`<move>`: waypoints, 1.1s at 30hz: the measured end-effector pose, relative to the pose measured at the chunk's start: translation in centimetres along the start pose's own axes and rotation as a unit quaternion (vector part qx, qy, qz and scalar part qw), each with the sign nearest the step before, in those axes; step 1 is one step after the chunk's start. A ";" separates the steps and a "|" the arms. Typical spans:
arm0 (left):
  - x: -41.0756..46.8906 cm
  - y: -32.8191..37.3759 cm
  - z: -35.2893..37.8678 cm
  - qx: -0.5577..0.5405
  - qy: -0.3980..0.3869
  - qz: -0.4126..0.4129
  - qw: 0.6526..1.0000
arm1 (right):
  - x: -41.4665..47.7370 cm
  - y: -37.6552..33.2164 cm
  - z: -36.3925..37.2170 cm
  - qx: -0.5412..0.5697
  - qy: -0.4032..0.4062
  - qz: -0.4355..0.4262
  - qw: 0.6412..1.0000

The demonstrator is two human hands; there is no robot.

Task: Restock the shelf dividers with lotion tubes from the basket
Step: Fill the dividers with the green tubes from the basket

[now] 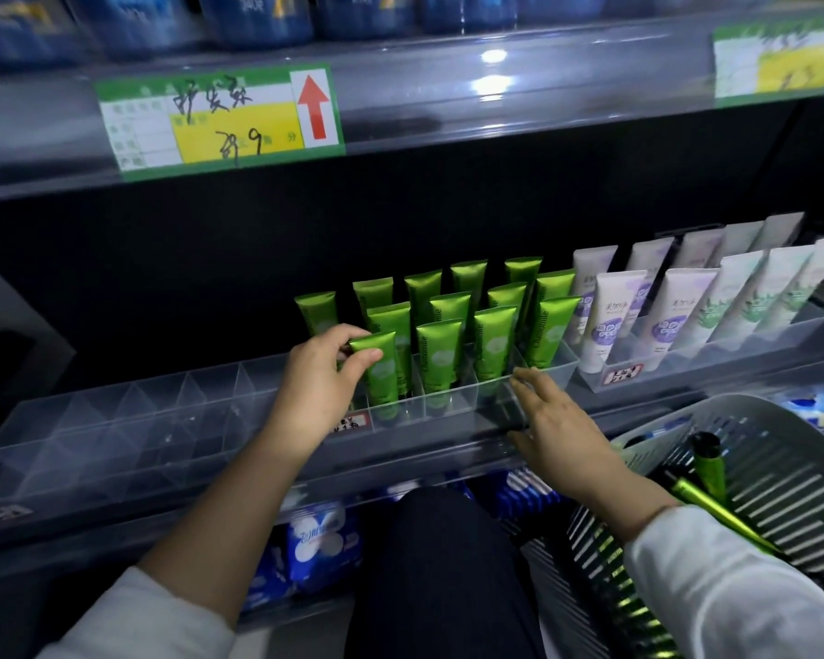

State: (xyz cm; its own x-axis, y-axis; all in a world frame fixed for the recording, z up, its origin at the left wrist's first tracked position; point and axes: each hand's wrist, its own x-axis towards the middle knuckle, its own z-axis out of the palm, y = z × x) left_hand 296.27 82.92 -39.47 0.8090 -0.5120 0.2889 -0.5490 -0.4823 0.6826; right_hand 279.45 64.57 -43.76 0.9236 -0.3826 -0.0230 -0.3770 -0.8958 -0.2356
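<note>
Largely stocked: left hand fingers grasp a green tube at the divider front-left slot; right hand released; spare tubes remain in the basket.

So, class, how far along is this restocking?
Done: green lotion tubes fill most of the clear plastic divider tray. In hand: the left hand pinches one green tube into the front-left slot; the right hand is open beside it. Left: green tubes lie in the grey slotted basket.
</note>
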 end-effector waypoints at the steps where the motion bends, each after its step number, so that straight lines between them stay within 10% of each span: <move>1: 0.0 0.0 0.0 0.000 -0.003 -0.003 1.000 | 0.0 0.0 0.0 0.002 0.000 0.001 1.000; 33: 1.1 -0.2 -0.5 0.038 -0.043 0.001 0.998 | 0.2 0.5 0.0 0.012 0.007 -0.010 1.000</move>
State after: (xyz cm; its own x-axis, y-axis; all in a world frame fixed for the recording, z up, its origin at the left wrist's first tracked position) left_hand 297.42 82.83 -38.92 0.7883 -0.5711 0.2290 -0.5677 -0.5315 0.6287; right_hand 279.43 64.05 -43.87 0.9296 -0.3686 -0.0055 -0.3574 -0.8974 -0.2587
